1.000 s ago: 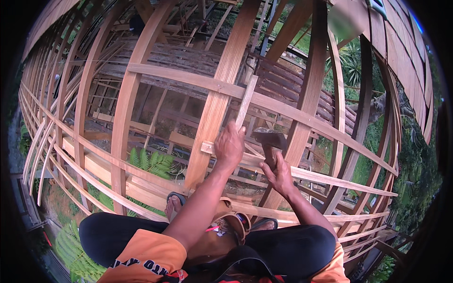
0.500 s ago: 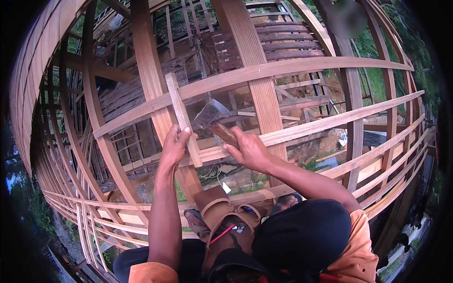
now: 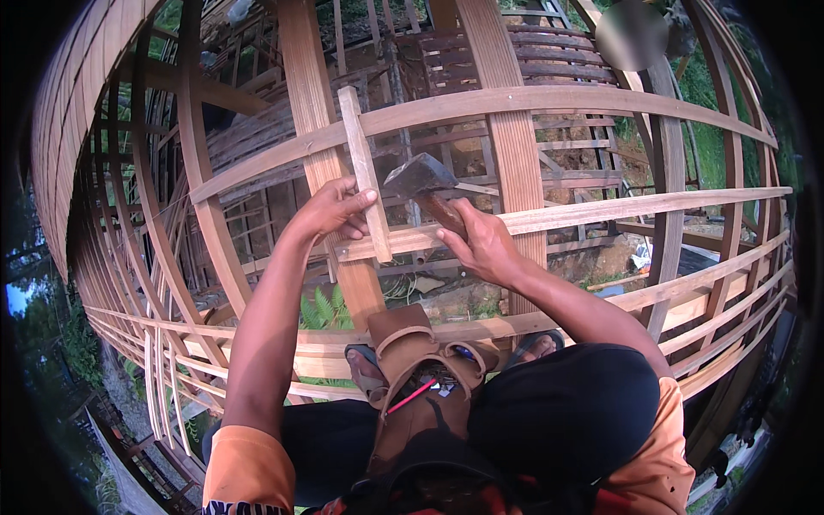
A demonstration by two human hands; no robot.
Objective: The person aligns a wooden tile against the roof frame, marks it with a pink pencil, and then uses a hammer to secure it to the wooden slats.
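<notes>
My right hand (image 3: pixel 485 245) is closed round the wooden handle of a hatchet (image 3: pixel 421 174). Its dark metal head is raised just right of a short wooden stick (image 3: pixel 364 167). This stick lies across two long wooden battens, an upper one (image 3: pixel 429 107) and a lower one (image 3: pixel 592 217). My left hand (image 3: pixel 336 210) grips the stick near its lower half, thumb on its face; part of the curled fingers is behind it. The left end of the lower batten shows beside the stick's foot.
Thick upright timbers (image 3: pixel 518 154) cross behind the battens. A brown tool pouch (image 3: pixel 403 330) with a red pencil (image 3: pixel 410 396) hangs between my knees. My feet rest on a lower batten. Past the open frame lie the ground, ferns (image 3: pixel 326 311) and slatted boards (image 3: pixel 549 64). Another person is at the upper right.
The view has shifted, so the frame sits farther right. My left hand has loosened slightly and moved up the stick. The hatchet head has turned, its flat side less toward me.
</notes>
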